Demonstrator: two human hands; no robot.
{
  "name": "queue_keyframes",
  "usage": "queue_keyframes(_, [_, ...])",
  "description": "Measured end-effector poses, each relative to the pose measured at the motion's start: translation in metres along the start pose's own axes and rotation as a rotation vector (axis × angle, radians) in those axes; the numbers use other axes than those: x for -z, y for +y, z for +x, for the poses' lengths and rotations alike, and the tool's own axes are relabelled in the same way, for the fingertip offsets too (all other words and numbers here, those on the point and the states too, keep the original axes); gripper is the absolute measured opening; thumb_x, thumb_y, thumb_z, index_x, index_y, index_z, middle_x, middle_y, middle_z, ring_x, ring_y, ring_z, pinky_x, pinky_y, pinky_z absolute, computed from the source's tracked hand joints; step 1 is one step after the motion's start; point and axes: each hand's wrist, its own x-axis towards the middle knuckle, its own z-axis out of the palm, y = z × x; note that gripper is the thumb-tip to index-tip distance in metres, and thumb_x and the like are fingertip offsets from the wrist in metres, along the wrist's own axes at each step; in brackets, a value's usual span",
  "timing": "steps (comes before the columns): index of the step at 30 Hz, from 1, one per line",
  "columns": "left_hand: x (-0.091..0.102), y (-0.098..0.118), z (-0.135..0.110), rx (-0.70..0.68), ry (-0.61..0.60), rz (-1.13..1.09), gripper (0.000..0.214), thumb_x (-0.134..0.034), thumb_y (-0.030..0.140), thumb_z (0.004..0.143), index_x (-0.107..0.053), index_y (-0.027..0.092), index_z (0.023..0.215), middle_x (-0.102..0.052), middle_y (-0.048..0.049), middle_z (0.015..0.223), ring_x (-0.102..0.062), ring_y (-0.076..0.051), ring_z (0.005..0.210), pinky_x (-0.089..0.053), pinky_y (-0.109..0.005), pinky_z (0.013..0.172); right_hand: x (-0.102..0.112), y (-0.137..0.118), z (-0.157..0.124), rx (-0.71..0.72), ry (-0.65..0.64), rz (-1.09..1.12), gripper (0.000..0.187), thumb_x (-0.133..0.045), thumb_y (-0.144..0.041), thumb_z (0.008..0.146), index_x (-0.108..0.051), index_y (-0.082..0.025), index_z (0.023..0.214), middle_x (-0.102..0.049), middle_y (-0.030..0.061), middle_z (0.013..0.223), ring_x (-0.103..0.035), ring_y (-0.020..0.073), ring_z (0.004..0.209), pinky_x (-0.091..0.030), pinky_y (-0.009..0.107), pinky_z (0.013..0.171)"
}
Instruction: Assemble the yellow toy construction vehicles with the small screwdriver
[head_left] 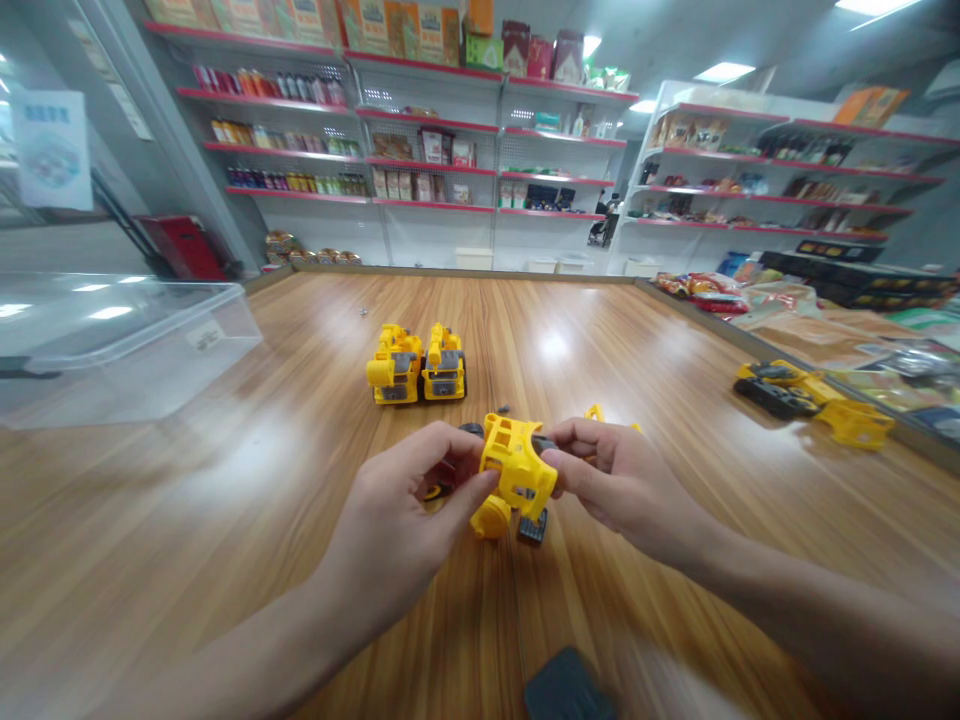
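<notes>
Both my hands hold a yellow toy vehicle body (516,468) just above the wooden table (225,520). My left hand (405,520) pinches its left side with thumb and fingers closed. My right hand (615,478) grips its right side, where a dark grey piece (546,444) shows between the fingers. A yellow round part (491,520) and a dark grille piece (532,527) hang at the bottom of the toy. Small loose yellow parts (596,412) lie behind my right hand.
Two assembled yellow toy trucks (417,364) stand side by side farther back. A yellow and black toy excavator (814,398) lies at the right edge. A clear plastic bin (112,340) sits at the left. A dark object (566,688) lies near the front edge. Store shelves (450,150) stand behind.
</notes>
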Motion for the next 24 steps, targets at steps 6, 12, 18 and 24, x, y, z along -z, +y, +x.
queue_keyframes(6, [-0.0004,0.0037,0.0017,0.061,0.011,-0.133,0.004,-0.064,0.021,0.086,-0.061,0.019,0.086,-0.061,0.0014,0.077,-0.063,-0.015,0.074,-0.056,-0.028,0.068,-0.0009,-0.0077,0.0010,-0.082,-0.037,0.085,0.029,-0.064,-0.044,0.088,-0.065,-0.014,0.087,-0.063,-0.0014,0.065,-0.037,0.0009,0.038,-0.019,0.016,0.033])
queue_keyframes(12, [-0.0015,0.0020,0.0024,0.042,0.012,-0.178,0.002,-0.064,0.019,0.086,-0.062,0.019,0.087,-0.064,-0.0004,0.085,-0.064,-0.016,0.080,-0.058,-0.030,0.074,-0.0006,-0.0070,0.0012,-0.174,-0.050,0.101,0.042,-0.058,-0.052,0.090,-0.062,-0.012,0.075,-0.061,0.0009,0.062,-0.034,0.0012,0.036,-0.016,0.017,0.032])
queue_keyframes(18, [0.0007,0.0036,0.0010,-0.023,0.022,-0.107,0.009,-0.062,0.015,0.087,-0.059,0.018,0.079,-0.064,-0.0027,0.096,-0.062,-0.016,0.087,-0.055,-0.030,0.081,-0.0027,-0.0088,0.0001,-0.191,-0.066,0.131,0.045,-0.057,-0.054,0.089,-0.061,-0.012,0.074,-0.060,0.0005,0.062,-0.033,0.0014,0.036,-0.015,0.019,0.033])
queue_keyframes(24, [0.0003,0.0042,0.0011,-0.010,0.011,-0.091,0.015,-0.062,0.010,0.083,-0.054,0.018,0.075,-0.063,-0.0011,0.087,-0.061,-0.015,0.080,-0.054,-0.026,0.072,-0.0039,-0.0037,0.0015,-0.162,-0.048,0.138,0.035,-0.066,-0.049,0.085,-0.064,-0.014,0.082,-0.062,-0.0009,0.063,-0.037,0.0030,0.037,-0.022,0.019,0.034])
